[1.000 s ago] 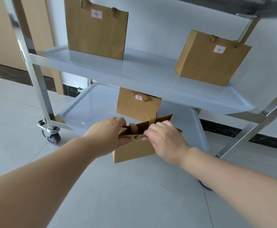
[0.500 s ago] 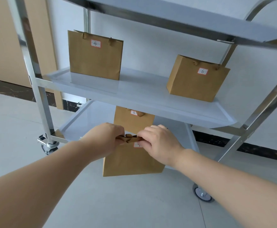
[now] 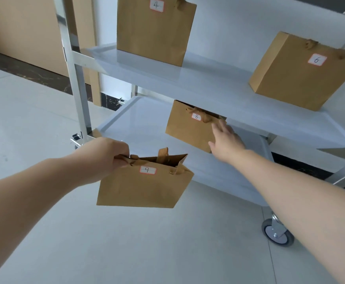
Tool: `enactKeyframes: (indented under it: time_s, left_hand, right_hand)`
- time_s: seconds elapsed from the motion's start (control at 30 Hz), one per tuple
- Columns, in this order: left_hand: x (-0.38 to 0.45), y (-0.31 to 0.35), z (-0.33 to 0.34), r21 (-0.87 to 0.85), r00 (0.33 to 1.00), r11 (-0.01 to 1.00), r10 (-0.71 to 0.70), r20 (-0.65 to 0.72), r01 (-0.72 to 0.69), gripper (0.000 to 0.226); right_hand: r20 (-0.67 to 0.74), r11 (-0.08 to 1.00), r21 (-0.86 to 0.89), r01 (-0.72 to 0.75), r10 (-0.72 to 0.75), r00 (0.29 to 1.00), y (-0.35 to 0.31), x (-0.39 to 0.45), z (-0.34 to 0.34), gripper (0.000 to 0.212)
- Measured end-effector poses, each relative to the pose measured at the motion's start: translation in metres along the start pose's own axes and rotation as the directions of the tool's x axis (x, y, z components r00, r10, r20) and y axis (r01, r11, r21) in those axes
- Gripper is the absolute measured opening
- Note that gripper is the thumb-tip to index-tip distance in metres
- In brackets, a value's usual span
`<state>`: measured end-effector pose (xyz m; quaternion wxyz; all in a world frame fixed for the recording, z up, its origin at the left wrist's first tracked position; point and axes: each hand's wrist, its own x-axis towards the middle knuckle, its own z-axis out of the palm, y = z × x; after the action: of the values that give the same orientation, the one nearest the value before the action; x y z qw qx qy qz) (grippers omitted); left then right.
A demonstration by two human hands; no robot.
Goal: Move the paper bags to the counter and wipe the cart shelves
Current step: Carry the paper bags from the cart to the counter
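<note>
My left hand (image 3: pixel 106 155) grips the handle of a brown paper bag labelled 9 (image 3: pixel 143 187), which hangs in the air in front of the cart's bottom shelf (image 3: pixel 138 119). My right hand (image 3: pixel 226 140) reaches under the middle shelf (image 3: pixel 218 89) with straight fingers, touching the right side of the bag labelled 8 (image 3: pixel 186 128) on the bottom shelf. Bag 4 (image 3: pixel 153 31) stands upright at the left of the middle shelf. Bag 6 (image 3: pixel 298 72) stands at its right.
The cart has a steel frame, with an upright post (image 3: pixel 73 68) at the left and a caster wheel (image 3: pixel 277 232) at the lower right. Pale tiled floor (image 3: pixel 126 242) lies in front. A white wall and a tan door are behind.
My right hand has let go of bag 9 and moved right and forward to bag 8. My left hand now holds bag 9 alone, a little lower and to the left.
</note>
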<state>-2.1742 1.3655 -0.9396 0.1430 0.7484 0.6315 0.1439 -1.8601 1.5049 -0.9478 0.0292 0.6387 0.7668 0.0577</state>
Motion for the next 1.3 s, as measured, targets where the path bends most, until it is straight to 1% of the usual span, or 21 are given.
enactKeyframes:
  time_s: [0.13,0.23,0.3,0.37,0.4,0.47,0.53,0.6,0.7,0.77,0.83,0.9,1.0,1.07,1.17,1.2,1.3]
  left_hand:
    - [0.003,-0.012,0.007,-0.054,0.999,0.998,0.013,-0.033,-0.015,0.017]
    - [0.004,-0.015,0.01,-0.073,1.0,0.997,0.005,-0.025,-0.007,0.013]
    - [0.005,-0.016,0.011,-0.069,1.0,0.998,0.004,-0.013,-0.005,0.016]
    - [0.005,-0.017,0.012,-0.061,1.0,0.998,0.002,0.0,-0.002,0.019]
    - [0.005,-0.017,0.012,-0.06,1.0,0.998,-0.003,0.004,0.003,0.019]
    - [0.004,-0.017,0.012,-0.06,1.0,0.998,-0.005,0.007,0.005,0.017]
    - [0.003,-0.017,0.013,-0.055,1.0,0.998,0.003,0.011,-0.003,0.015]
    - [0.0,-0.016,0.012,-0.047,1.0,0.999,0.004,0.016,-0.004,0.009]
    - [-0.005,-0.016,0.01,-0.03,0.999,1.0,-0.007,0.032,0.008,0.006]
    - [-0.008,-0.018,0.009,-0.022,0.999,1.0,-0.011,0.039,0.012,0.003]
    - [-0.012,-0.021,0.007,-0.013,0.999,1.0,-0.01,0.032,0.011,0.002]
    - [-0.017,-0.025,0.006,-0.007,1.0,1.0,-0.009,0.009,0.009,0.002]
    - [-0.028,-0.031,-0.001,-0.009,0.999,0.999,-0.047,-0.01,0.047,0.004]
    - [-0.037,-0.036,-0.011,0.005,0.997,0.997,-0.075,-0.006,0.075,0.004]
    - [-0.056,-0.041,-0.036,-0.01,0.994,0.994,-0.108,0.018,0.108,0.018]
    - [-0.063,-0.043,-0.046,-0.021,0.993,0.992,-0.121,0.016,0.121,0.02]
    - [-0.088,-0.05,-0.08,-0.02,0.984,0.984,-0.176,0.009,0.176,0.008]
  right_hand:
    - [0.005,0.996,0.03,-0.079,0.079,0.997,0.005,0.02,0.007,0.068]
    - [-0.002,0.993,0.075,-0.086,0.086,0.996,0.006,0.029,0.01,0.069]
    - [-0.023,0.992,0.099,-0.082,0.085,0.996,0.005,0.032,0.008,0.068]
    - [-0.066,0.989,0.104,-0.107,0.114,0.991,0.002,0.032,0.005,0.062]
    - [-0.103,0.989,0.1,-0.106,0.116,0.988,0.001,0.03,0.004,0.053]
    - [-0.21,0.997,0.065,-0.034,0.047,0.977,-0.001,0.025,0.003,0.03]
    - [-0.298,0.997,0.054,0.054,-0.035,0.954,-0.004,0.018,0.006,0.023]
    - [-0.331,0.994,0.062,0.092,-0.066,0.941,-0.007,0.01,0.009,0.019]
    - [-0.263,0.993,0.05,0.109,-0.093,0.96,-0.009,0.001,0.009,0.016]
    - [-0.243,0.99,0.035,0.139,-0.127,0.962,-0.008,-0.005,0.008,0.016]
    - [-0.271,0.978,0.081,0.192,-0.163,0.949,-0.011,-0.013,0.003,0.014]
    - [-0.298,0.965,0.145,0.22,-0.169,0.939,-0.016,-0.022,-0.003,0.014]
    - [-0.329,0.946,0.192,0.261,-0.188,0.925,-0.03,-0.03,-0.013,0.014]
    - [-0.339,0.924,0.224,0.311,-0.226,0.913,-0.044,-0.031,-0.022,0.012]
    - [-0.36,0.878,0.292,0.378,-0.265,0.894,-0.072,-0.032,-0.043,0.012]
    - [-0.357,0.859,0.314,0.405,-0.288,0.888,-0.085,-0.033,-0.052,0.012]
    - [-0.318,0.788,0.401,0.468,-0.359,0.877,-0.125,-0.036,-0.084,0.013]
